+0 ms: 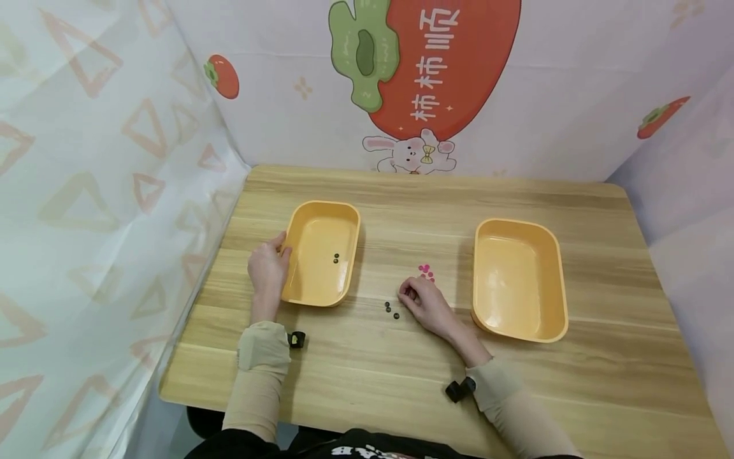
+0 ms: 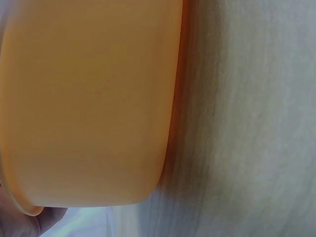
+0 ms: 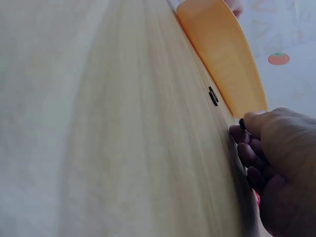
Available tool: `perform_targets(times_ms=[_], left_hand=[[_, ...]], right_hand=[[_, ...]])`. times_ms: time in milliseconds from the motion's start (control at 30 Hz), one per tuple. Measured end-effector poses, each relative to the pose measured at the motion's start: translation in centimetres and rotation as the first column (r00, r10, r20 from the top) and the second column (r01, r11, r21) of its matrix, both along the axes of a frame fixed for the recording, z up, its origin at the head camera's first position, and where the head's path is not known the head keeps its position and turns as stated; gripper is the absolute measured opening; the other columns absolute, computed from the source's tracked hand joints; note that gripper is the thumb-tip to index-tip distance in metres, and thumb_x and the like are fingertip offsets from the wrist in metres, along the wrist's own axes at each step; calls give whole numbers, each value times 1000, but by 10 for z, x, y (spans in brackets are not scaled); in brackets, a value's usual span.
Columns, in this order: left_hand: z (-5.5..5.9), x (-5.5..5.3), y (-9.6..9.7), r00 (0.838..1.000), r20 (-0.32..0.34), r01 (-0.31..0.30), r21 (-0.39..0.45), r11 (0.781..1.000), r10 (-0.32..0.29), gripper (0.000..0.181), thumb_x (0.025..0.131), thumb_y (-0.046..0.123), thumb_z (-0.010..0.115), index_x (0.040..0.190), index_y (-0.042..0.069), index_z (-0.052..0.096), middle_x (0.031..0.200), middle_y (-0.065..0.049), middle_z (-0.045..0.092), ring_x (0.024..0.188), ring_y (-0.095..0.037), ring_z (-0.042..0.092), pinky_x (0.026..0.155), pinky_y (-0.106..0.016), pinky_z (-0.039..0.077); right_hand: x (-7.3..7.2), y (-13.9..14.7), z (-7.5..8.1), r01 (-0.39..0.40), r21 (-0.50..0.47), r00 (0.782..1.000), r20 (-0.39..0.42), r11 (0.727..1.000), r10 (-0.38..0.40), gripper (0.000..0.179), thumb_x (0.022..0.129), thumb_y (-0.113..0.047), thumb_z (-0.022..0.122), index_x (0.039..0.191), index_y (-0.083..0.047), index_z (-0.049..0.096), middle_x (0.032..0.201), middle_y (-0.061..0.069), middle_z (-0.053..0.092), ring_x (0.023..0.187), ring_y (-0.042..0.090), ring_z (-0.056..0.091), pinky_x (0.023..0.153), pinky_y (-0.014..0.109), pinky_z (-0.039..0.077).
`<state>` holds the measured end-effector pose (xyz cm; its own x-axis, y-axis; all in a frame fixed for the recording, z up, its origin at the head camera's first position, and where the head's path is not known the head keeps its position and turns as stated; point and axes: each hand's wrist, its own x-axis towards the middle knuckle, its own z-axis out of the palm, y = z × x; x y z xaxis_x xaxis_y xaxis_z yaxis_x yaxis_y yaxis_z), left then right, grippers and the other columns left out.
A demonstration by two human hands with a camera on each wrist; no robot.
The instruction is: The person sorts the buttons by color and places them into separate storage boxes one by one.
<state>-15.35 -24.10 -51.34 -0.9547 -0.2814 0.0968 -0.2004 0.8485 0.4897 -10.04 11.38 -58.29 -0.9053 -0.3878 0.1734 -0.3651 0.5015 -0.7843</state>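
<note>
At the left yellow-orange tray (image 1: 321, 280), my left hand (image 1: 268, 264) holds the left rim, thumb at its edge. Its fingers (image 2: 17, 219) show only partly in the left wrist view, by the tray's lip. Two small black discs (image 1: 336, 258) lie inside that tray. My right hand (image 1: 425, 306) is above the table, between the two trays. Between thumb and index finger it pinches a small black disc (image 3: 242, 123). Left of this hand, several loose black discs (image 1: 388, 310) lie on the wood. Just beyond its knuckles is a cluster of small pink discs (image 1: 425, 270), partly hidden by the hand.
A second yellow-orange tray (image 1: 516, 287) stands to the right, with nothing seen inside. The wooden table (image 1: 367, 370) meets a printed cloth backdrop (image 1: 287, 115) at its back and hanging cloth on both sides. Each wrist wears a small black camera.
</note>
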Motion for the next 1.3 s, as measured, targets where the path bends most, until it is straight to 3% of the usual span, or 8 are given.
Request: perform_targets(times_ms=[267,533,833,1000,1067,1133,1200,1300], left_hand=[[-5,2,1,999,-44,-27,-5,1000,27,40,105,13,73,144,10,72,128,-22,79,111,-45,80,87,-61,63],[-5,-1,1,998,-28,-55,-10,998,55,39,103,12,74,142,12,73,126,-20,80,110,-46,80,87,-61,63],[-7,-2,1,998,-41,-54,-14,998,53,39,103,13,74,142,12,73,128,-19,79,110,-47,79,84,-62,62],[-6,-2,1,997,-53,-60,-4,998,60,39,102,13,75,141,13,74,129,-19,79,111,-49,78,85,-62,62],[-6,-1,1,996,-61,-64,-6,998,64,39,102,12,75,141,13,74,129,-19,79,111,-50,78,85,-63,61],[-6,0,0,996,-70,-63,-8,998,62,39,101,12,75,140,13,74,128,-19,79,111,-51,77,86,-63,61],[-6,0,0,995,-78,-61,-12,998,60,39,101,12,75,140,13,75,128,-20,79,110,-52,77,86,-64,60],[-7,0,0,995,-81,-62,-7,998,62,39,101,12,76,140,13,75,127,-20,79,110,-52,77,86,-64,60]], right_hand=[[2,-2,-4,116,-168,987,128,979,-95,4,99,-2,79,103,-1,80,86,10,80,74,3,65,67,19,53],[2,-2,-5,92,-201,991,117,975,-69,15,94,0,83,109,-1,82,96,13,83,83,3,68,72,19,55],[4,-3,-5,141,-236,984,141,961,-110,12,95,-2,83,106,-4,83,94,13,82,84,3,67,75,17,53],[7,-4,1,125,-271,991,82,954,-106,16,92,2,85,106,-4,82,99,13,82,88,14,71,80,22,57],[7,-5,5,113,-272,994,35,956,-107,19,91,4,85,107,-4,82,103,12,83,94,23,73,89,32,59],[6,-8,11,109,-271,993,-10,956,-116,21,90,6,85,108,-4,81,108,12,83,103,29,74,108,44,55],[4,-13,19,110,-275,992,-32,955,-124,21,90,6,85,108,-3,81,113,12,82,110,32,73,113,53,52],[-3,-21,31,122,-283,988,-53,951,-142,20,89,5,85,107,-3,80,115,13,81,113,34,72,112,51,54]])
